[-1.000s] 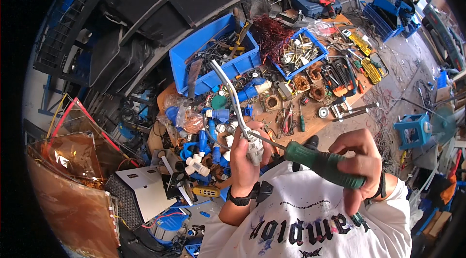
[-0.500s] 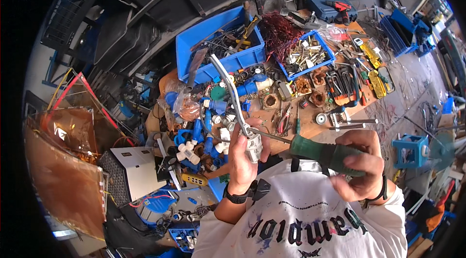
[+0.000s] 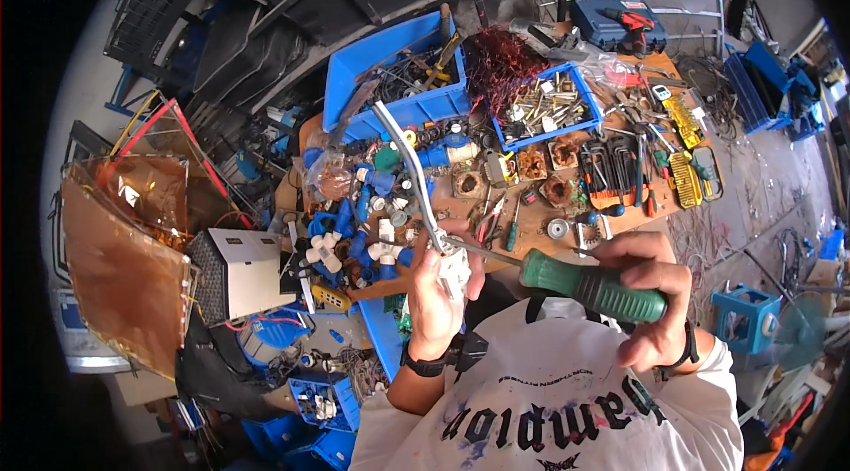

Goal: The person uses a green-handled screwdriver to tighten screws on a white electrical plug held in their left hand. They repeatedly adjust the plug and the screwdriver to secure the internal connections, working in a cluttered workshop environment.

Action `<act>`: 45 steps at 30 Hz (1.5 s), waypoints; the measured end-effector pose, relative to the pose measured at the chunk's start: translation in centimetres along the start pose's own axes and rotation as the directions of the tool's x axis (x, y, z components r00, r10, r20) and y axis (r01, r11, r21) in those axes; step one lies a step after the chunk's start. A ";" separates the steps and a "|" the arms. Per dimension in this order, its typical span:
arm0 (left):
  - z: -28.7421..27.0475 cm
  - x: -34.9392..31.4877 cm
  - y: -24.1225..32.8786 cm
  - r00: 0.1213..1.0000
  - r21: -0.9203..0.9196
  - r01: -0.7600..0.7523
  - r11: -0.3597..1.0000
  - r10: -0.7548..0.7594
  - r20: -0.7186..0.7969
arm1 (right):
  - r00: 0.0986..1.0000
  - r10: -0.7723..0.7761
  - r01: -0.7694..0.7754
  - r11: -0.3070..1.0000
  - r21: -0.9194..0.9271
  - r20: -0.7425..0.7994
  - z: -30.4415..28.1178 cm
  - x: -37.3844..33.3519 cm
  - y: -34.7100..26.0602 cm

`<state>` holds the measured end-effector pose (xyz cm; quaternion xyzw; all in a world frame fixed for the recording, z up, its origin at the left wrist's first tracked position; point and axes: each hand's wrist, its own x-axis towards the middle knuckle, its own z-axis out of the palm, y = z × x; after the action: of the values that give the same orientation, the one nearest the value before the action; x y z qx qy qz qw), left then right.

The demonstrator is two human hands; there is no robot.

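My left hand [image 3: 435, 303] grips a small white plastic fitting [image 3: 454, 272], its fingers closed around both sides. From the fitting's top a grey-white cable [image 3: 409, 161] rises, bending up and leftward over the table. A screwdriver with a thick green handle [image 3: 580, 281] lies almost level in my right hand [image 3: 660, 294]. Its shaft points left, with the tip at the fitting's upper part; the exact contact is too small to make out. The fingers of the right hand curl over the handle's butt end, while the thumb sits lower, apart from the handle.
The wooden table [image 3: 460, 210] bears blue and white pipe fittings [image 3: 359, 205], a large blue crate [image 3: 398, 119] of tools, a blue tray [image 3: 549, 132] of metal parts, and hex keys [image 3: 606, 174]. A cordless drill [image 3: 634, 24] rests on a blue case. A blue stool [image 3: 746, 316] stands right.
The thumb of my right hand has dropped away from the screwdriver handle, and its fingers have shifted. The white fitting has turned slightly in my left hand. The whole view has shifted a little.
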<state>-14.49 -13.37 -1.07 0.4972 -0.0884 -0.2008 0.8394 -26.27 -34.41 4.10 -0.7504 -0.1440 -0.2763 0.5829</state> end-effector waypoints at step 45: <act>19.5 -1.0 13.1 0.796 0.333 -0.309 0.891 0.051 0.603 | 0.779 -0.030 0.124 0.987 0.106 -0.627 -12.1 -2.4 -5.0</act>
<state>-18.93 -22.92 19.96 0.5676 -0.4277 -0.2361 0.6626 -33.87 -44.31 8.75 -0.5672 0.0065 -0.5212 0.6377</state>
